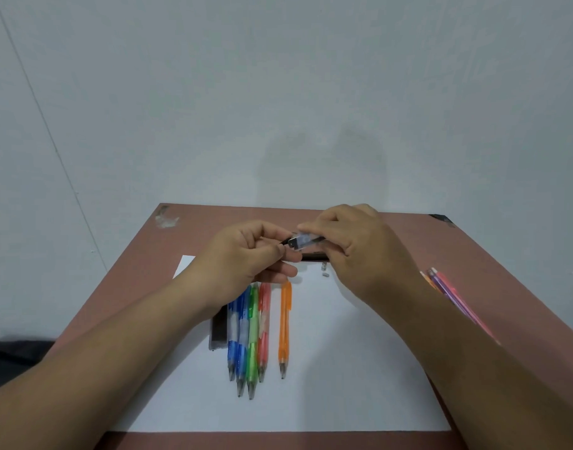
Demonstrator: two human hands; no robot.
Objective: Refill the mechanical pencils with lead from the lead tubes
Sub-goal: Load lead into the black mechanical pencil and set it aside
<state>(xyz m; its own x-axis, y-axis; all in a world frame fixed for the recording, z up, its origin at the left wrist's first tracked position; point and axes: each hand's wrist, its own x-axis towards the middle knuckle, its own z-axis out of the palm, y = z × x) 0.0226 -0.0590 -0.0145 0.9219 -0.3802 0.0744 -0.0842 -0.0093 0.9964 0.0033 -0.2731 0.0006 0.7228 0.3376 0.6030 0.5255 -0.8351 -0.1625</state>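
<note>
Both hands meet above the far part of the tabletop [408, 241]. Curled fingers of the left hand [246, 258] pinch a small dark piece at their tips — too blurred to say what it is. Just beside it, the right hand [353, 245] pinches a clear lead tube [303, 239] between thumb and forefinger, the tube lying roughly level with its dark end toward the left hand. Whether the two held pieces touch cannot be told, and no lead is plainly visible inside the tube.

Below the hands lies a white sheet of paper [343, 368]. On it, side by side with tips toward the person, lie two blue pencils [238, 336], a green pencil [253, 336] and a red pencil [264, 329], all touching or nearly so; an orange pencil [285, 326] lies a little apart to their right. A dark lead case [218, 329] rests just left of the blue ones, partly under the left wrist. Another dark flat piece [312, 255] sits under the right hand's fingers, and small grey bits [324, 270] — perhaps eraser caps — lie near it on the paper.

Off the paper, at the right edge of the tabletop, a bundle of pink and purple pencils [454, 297] lies partly hidden by the right forearm.
</note>
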